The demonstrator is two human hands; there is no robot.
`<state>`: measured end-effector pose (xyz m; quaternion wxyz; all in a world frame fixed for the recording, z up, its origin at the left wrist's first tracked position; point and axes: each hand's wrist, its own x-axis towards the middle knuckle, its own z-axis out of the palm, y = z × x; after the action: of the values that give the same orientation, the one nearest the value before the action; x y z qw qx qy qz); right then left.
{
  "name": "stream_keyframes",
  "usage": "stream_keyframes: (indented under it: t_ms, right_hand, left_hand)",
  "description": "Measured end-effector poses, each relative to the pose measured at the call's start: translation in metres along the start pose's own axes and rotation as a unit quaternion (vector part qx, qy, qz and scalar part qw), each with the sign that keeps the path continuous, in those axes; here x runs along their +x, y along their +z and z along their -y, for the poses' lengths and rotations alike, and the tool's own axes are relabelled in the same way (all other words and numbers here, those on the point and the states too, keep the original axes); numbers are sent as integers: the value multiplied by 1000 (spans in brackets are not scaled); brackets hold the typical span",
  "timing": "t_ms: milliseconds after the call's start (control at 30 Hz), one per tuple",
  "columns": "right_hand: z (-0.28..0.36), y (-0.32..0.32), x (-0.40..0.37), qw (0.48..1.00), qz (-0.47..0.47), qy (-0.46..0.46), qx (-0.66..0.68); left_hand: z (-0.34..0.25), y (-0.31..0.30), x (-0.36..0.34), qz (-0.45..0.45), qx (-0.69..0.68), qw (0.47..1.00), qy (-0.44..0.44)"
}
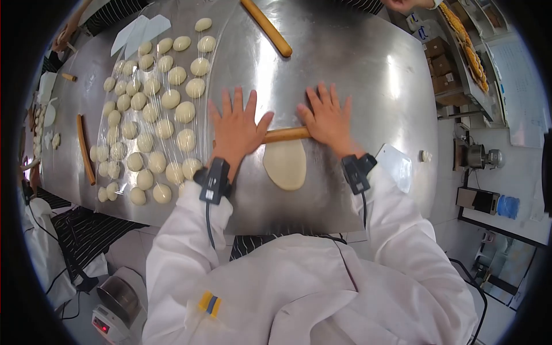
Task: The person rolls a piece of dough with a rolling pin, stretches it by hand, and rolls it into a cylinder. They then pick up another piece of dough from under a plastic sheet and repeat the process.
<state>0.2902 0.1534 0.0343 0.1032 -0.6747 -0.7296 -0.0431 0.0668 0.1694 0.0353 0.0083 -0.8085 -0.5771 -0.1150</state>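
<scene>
A wooden rolling pin [286, 134] lies crosswise under both my palms. My left hand [237, 127] rests flat over its left end, with the fingers spread and pointing away from me. Over the right end lies my right hand [330, 119], also open with its fingers stretched out. Neither hand is wrapped around the pin. From beneath the pin, a flattened oval of pale dough [286, 167] extends toward me on the metal table [322, 201]. The dough's far edge is hidden by the pin.
Left of my hands, many dough balls [185, 112] sit in rows, largely under clear plastic film. Other rolling pins lie at the back [267, 29] and left [85, 149]. A white scraper [395, 167] is near my right forearm. Other people stand around the table.
</scene>
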Motion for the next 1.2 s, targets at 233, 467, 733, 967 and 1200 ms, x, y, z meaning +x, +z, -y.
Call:
stream_keyframes:
  t_ms: [233, 467, 733, 967, 1200]
  right_hand:
    - [-14, 10, 57, 999, 13, 26, 19]
    - [-12, -6, -25, 999, -3, -35, 12]
    - [-4, -24, -131, 996, 1, -33, 86]
    - [-4, -23, -71, 998, 26, -6, 64]
    - [-13, -8, 37, 997, -23, 75, 26]
  left_hand:
    - [23, 9, 47, -34, -30, 999, -8]
    - [-4, -13, -15, -42, -16, 999, 5]
    - [-22, -17, -86, 6, -17, 999, 37]
    - [-13, -14, -40, 22, 11, 999, 33]
    - [22, -1, 48, -97, -65, 993, 13]
